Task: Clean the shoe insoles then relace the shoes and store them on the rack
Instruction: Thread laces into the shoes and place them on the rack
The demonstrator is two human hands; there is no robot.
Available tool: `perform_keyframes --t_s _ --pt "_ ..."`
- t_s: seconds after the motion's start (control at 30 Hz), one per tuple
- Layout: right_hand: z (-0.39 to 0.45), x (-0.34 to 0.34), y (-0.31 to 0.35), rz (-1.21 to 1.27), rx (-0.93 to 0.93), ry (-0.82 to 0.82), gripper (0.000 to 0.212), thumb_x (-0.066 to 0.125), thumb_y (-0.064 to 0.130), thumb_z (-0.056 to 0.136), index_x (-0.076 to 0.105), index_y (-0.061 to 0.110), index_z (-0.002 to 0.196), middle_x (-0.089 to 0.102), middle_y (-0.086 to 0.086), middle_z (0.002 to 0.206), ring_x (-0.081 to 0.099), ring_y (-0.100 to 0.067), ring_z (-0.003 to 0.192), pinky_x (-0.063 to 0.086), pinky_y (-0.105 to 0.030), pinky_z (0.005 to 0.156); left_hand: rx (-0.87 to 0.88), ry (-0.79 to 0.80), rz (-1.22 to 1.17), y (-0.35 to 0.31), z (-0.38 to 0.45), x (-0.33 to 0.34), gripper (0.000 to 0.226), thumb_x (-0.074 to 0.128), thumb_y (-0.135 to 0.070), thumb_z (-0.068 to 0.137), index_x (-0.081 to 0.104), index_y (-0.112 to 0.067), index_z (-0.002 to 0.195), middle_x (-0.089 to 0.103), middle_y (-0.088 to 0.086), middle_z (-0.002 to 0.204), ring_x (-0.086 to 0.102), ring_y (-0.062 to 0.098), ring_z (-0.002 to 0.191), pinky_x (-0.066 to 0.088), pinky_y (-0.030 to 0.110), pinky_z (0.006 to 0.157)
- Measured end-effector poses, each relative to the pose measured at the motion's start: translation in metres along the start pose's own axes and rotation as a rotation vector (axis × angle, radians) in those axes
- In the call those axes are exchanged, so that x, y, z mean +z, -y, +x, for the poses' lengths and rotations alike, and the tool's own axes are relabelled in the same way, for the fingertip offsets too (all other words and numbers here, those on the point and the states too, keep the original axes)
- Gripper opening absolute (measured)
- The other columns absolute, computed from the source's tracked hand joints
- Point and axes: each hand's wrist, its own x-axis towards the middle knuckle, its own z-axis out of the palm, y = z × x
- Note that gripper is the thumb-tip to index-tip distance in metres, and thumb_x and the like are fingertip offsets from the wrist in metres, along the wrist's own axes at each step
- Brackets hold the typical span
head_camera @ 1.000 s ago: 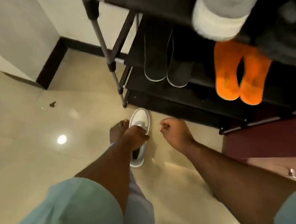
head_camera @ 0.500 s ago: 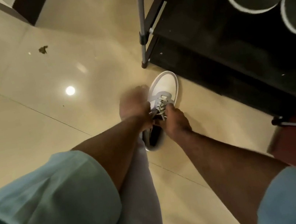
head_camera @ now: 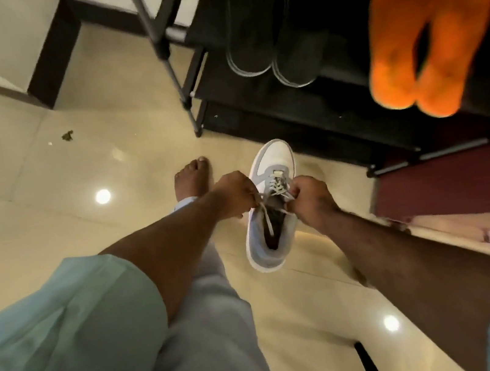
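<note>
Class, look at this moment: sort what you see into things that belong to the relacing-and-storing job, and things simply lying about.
Belongs to the job:
- white and grey sneaker, held up
- its laces, pinched by left hand and right hand
- black shoe rack

Just lying about:
- orange slippers
- dark slippers
- debris on floor

A fluffy orange pair of slippers is sitting beside a dark pair of white-edged slip-on shoes. A small greenish scrap of debris is lying on the glossy cream tiled floor.
</note>
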Motion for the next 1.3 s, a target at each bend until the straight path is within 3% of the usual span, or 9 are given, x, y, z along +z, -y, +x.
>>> perform_keyframes --t_s 0.3,0.43,0.6,0.77,0.93,1.03,1.13,1.2,1.3 --pt "-0.186 -0.146 -0.074 0.091 0.029 -0.297 0.02 0.067 0.016 0.08 0.051 0.023 0.069 0.063 -0.003 0.083 0.061 -0.024 0.084 0.036 -0.022 0.064 0.173 -0.292 -0.249 -0.167 -0.152 0.072 0.024 0.06 -0.013 0.082 0.062 -0.008 0.059 0.069 0.021 0.073 0.07 0.038 0.074 0.06 0.047 0.073" --pt "-0.25 -0.2 -0.133 0.128 0.087 -0.421 0.022 0.071 0.018 0.076 0.052 0.022 0.066 0.068 -0.008 0.085 0.064 -0.028 0.082 0.044 -0.028 0.063 0.338 -0.3 0.011 -0.229 -0.192 0.111 0.024 0.054 -0.003 0.082 0.058 -0.017 0.063 0.065 0.008 0.071 0.067 0.031 0.071 0.059 0.042 0.069" --pt "-0.306 -0.243 -0.174 0.166 0.095 -0.654 0.01 0.063 0.009 0.075 0.059 0.017 0.072 0.068 -0.006 0.079 0.063 -0.029 0.08 0.053 -0.036 0.07 0.437 -0.187 -0.094 -0.299 -0.214 0.145 0.033 0.038 0.011 0.086 0.069 0.001 0.08 0.064 0.015 0.067 0.059 0.027 0.057 0.051 0.03 0.044" --pt "-0.323 -0.269 -0.201 0.238 0.118 -0.801 0.013 0.062 0.012 0.081 0.056 0.02 0.072 0.067 -0.007 0.079 0.061 -0.029 0.079 0.043 -0.029 0.062 0.489 -0.193 -0.27 -0.355 -0.216 0.157 0.032 0.035 0.015 0.085 0.067 0.009 0.081 0.064 0.019 0.067 0.059 0.028 0.056 0.052 0.036 0.056" --pt "-0.286 -0.302 -0.231 0.389 0.12 -0.862 0.017 0.066 0.012 0.08 0.055 0.017 0.068 0.063 -0.005 0.068 0.06 -0.029 0.069 0.043 -0.032 0.058 0.518 -0.204 -0.237 -0.403 -0.194 0.156 0.033 0.039 0.012 0.085 0.068 -0.001 0.077 0.066 0.012 0.07 0.057 0.023 0.057 0.043 0.022 0.042" --pt "-0.25 -0.313 -0.248 0.518 0.104 -0.775 0.015 0.07 0.01 0.078 0.06 0.016 0.068 0.066 -0.006 0.068 0.062 -0.026 0.065 0.052 -0.036 0.061 0.573 -0.191 0.169 -0.422 -0.172 0.152 0.018 0.054 -0.003 0.085 0.07 -0.011 0.089 0.068 0.011 0.092 0.065 0.03 0.088 0.057 0.036 0.075" --pt "-0.218 -0.314 -0.266 0.64 0.054 -0.682 0.015 0.076 0.004 0.074 0.065 0.015 0.074 0.061 0.001 0.063 0.055 -0.014 0.057 0.051 -0.031 0.06 0.557 -0.259 0.737 -0.432 -0.156 0.157 0.063 0.063 -0.032 0.08 0.045 -0.025 0.139 0.052 0.007 0.134 0.047 0.035 0.125 0.041 0.047 0.104" --pt "-0.206 -0.314 -0.274 0.711 0.053 -0.675 0.019 0.079 0.002 0.071 0.066 0.014 0.08 0.053 0.004 0.062 0.048 -0.009 0.056 0.046 -0.025 0.057 0.713 -0.389 0.71 -0.435 -0.146 0.166 0.068 0.064 -0.031 0.082 0.039 -0.029 0.145 0.047 0.002 0.141 0.042 0.029 0.129 0.036 0.043 0.104" --pt "-0.198 -0.315 -0.283 0.901 0.014 -0.662 0.023 0.08 0.0 0.068 0.068 0.009 0.085 0.051 0.001 0.063 0.045 -0.012 0.058 0.041 -0.025 0.053 0.784 -0.309 0.477 -0.433 -0.124 0.175 0.055 0.065 -0.029 0.086 0.053 -0.027 0.139 0.055 0.001 0.135 0.052 0.022 0.123 0.046 0.037 0.101"
